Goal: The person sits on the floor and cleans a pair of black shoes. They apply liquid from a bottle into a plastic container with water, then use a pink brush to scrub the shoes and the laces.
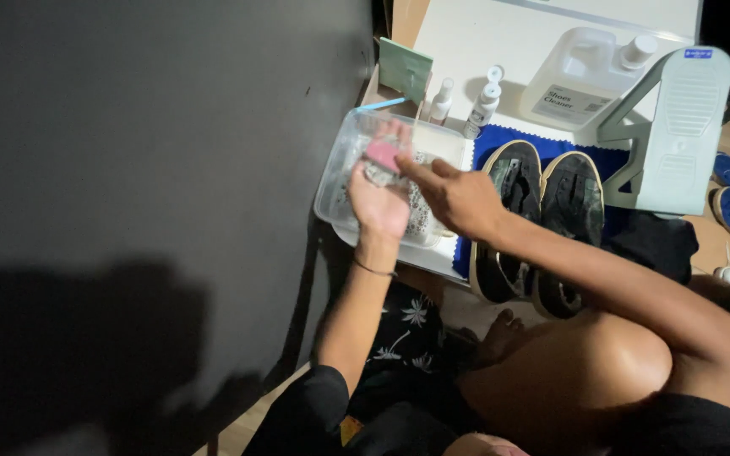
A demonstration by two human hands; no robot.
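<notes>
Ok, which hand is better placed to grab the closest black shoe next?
Right, probably. The right hand is empty and sits just beside the black shoe on the blue cloth, while the left hand grips a pink block over the clear tub.

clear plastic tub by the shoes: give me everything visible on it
The clear plastic tub is a shallow rectangular container with rounded corners and a thin rim, translucent. It sits upright on the white surface, left of the dark shoes on a blue cloth. Something patterned shows through it; whether there is liquid inside cannot be told. The left hand holds a pink object over it, and the right hand reaches in from the side. A light blue stick lies at its far edge.
</notes>
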